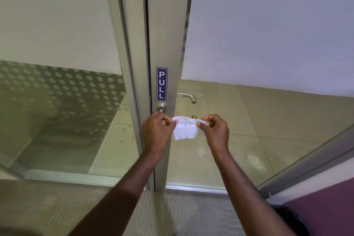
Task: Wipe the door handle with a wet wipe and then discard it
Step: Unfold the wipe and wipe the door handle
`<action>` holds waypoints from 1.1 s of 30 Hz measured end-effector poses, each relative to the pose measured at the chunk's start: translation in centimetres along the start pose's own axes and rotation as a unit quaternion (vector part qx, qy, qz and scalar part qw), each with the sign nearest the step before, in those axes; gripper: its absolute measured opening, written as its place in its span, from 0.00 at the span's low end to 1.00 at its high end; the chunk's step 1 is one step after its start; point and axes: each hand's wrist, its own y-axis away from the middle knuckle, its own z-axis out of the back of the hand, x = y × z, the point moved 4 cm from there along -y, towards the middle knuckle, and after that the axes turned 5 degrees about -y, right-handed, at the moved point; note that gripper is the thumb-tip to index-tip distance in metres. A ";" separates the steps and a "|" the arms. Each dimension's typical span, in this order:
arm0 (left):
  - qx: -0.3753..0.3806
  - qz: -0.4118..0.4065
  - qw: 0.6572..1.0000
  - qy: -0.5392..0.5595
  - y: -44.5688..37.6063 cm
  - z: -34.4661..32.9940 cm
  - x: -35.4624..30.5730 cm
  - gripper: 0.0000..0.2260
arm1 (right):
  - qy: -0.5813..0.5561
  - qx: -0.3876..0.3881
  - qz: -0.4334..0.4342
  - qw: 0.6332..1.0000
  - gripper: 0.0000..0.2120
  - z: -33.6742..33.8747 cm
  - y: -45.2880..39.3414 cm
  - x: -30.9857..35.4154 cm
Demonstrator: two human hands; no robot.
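Note:
A white wet wipe (pixel 185 129) is stretched between my two hands in front of a glass door. My left hand (pixel 157 130) pinches its left corner and my right hand (pixel 214 130) pinches its right corner. The rest of the wipe hangs down between them. The near door handle's round metal base (pixel 161 108) sits on the metal door frame (pixel 162 44) just above my left hand; the handle's lever is mostly hidden behind my hands. A second metal handle (pixel 188 96) on the far side shows through the glass.
A blue PULL sign (pixel 162 84) is stuck on the frame above the handle. Frosted glass panels flank the door left and right. Grey carpet lies below, and a purple surface (pixel 325 212) sits at the lower right.

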 end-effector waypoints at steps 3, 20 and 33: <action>-0.005 -0.025 0.998 -0.055 -0.2 -0.4 -0.3 0.10 | -0.006 0.021 0.026 0.999 0.14 -0.6 -1.2 -0.2; -0.009 -0.082 0.993 -0.089 -0.6 -0.5 -0.3 0.12 | 0.384 0.197 0.365 0.825 0.12 -4.7 1.0 3.0; -0.046 -0.111 0.993 0.002 -0.7 4.0 4.2 0.02 | 0.424 0.175 0.203 0.865 0.12 -10.0 3.3 6.0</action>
